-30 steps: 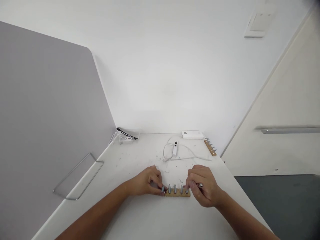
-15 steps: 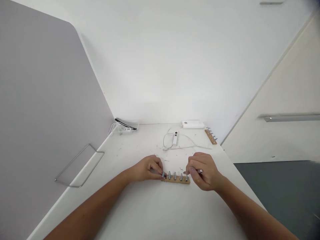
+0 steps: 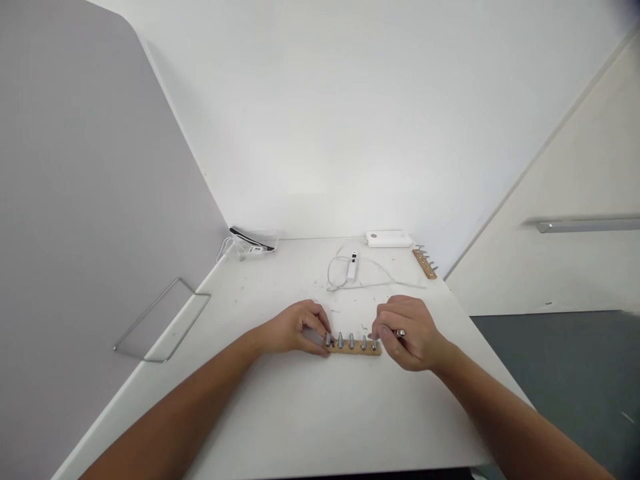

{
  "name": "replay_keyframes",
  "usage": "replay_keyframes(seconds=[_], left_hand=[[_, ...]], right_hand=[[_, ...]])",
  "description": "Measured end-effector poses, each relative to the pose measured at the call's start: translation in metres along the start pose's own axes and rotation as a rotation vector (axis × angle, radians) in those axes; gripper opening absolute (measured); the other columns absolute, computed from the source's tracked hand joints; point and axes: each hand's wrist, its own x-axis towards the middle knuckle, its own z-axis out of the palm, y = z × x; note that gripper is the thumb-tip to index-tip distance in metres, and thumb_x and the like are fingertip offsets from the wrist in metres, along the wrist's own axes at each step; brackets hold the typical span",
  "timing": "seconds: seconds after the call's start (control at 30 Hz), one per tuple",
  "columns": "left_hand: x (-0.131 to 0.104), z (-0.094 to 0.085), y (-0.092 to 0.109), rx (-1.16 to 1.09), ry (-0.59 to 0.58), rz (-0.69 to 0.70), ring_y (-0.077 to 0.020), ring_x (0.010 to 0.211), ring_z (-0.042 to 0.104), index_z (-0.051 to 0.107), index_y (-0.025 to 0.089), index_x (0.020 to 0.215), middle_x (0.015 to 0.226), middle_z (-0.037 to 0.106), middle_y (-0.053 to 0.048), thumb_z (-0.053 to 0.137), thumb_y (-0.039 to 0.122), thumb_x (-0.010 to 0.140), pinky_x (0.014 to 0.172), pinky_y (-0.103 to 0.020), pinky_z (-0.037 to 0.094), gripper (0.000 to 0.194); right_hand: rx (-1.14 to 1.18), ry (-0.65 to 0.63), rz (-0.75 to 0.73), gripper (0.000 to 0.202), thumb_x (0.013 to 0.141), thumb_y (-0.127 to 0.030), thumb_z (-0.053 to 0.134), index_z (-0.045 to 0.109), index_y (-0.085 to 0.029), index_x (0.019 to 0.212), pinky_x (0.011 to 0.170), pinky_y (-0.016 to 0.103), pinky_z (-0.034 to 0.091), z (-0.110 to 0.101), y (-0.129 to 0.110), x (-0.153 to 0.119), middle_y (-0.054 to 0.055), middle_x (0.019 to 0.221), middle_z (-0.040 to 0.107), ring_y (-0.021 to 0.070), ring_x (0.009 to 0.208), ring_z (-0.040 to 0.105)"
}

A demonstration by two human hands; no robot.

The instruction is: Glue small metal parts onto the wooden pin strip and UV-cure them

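A short tan wooden strip (image 3: 354,350) lies across the white tabletop, with several grey metal pointed pieces (image 3: 351,341) standing in a row along it. The thumb and fingers of my left hand (image 3: 303,327) pinch its left end, close to the leftmost piece. At the opposite end, my right hand (image 3: 410,337) is curled closed round a slim tool whose shiny metal end (image 3: 399,333) pokes out of the fist. Fingers hide the rest of the tool, so its kind cannot be made out. The right fingertips are beside the rightmost piece; whether they touch it is unclear.
A similar strip (image 3: 425,263) stands at the back right by a white box (image 3: 389,239). Behind my hands lie a white plug-like device (image 3: 352,267) and a thin cable (image 3: 385,285). A clear tray (image 3: 273,240) sits back left. A wire frame (image 3: 163,320) juts over the left edge.
The whole view has shifted slightly, so the table sits higher in the picture and its front edge shows. Both hands keep nearly the same hold at the strip.
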Motion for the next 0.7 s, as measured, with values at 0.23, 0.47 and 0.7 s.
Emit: replay_keyframes(seconds=[0.23, 0.47, 0.7], left_hand=[[0.0, 0.002, -0.009, -0.002, 0.028, 0.049, -0.0202, 0.094, 0.067, 0.083, 0.025, 0.093, 0.098, 0.077, -0.004, 0.089, 0.042, 0.076, 0.086, -0.031, 0.05, 0.025], [0.0, 0.002, -0.008, -0.053, 0.055, 0.046, -0.0207, 0.093, 0.069, 0.084, 0.021, 0.085, 0.096, 0.079, -0.006, 0.09, 0.042, 0.074, 0.083, -0.031, 0.053, 0.025], [0.0, 0.004, -0.008, -0.076, 0.056, 0.017, -0.0215, 0.095, 0.069, 0.086, 0.024, 0.087, 0.099, 0.079, -0.006, 0.09, 0.043, 0.075, 0.08, -0.032, 0.054, 0.023]], right_hand=[[-0.011, -0.013, 0.002, 0.023, 0.093, -0.013, 0.045, 0.058, -0.022, 0.076, 0.055, 0.031, 0.031, 0.001, 0.0, -0.001, -0.003, 0.058, 0.055, 0.0124, 0.049, 0.038], [-0.001, -0.014, -0.012, 0.022, 0.093, -0.013, 0.046, 0.057, -0.022, 0.077, 0.055, 0.03, 0.031, 0.002, -0.001, -0.002, -0.004, 0.058, 0.055, 0.0121, 0.048, 0.039], [-0.009, -0.02, -0.022, 0.021, 0.093, -0.014, 0.046, 0.056, -0.022, 0.075, 0.055, 0.031, 0.031, 0.003, -0.002, -0.001, -0.004, 0.058, 0.054, 0.0122, 0.049, 0.037]])
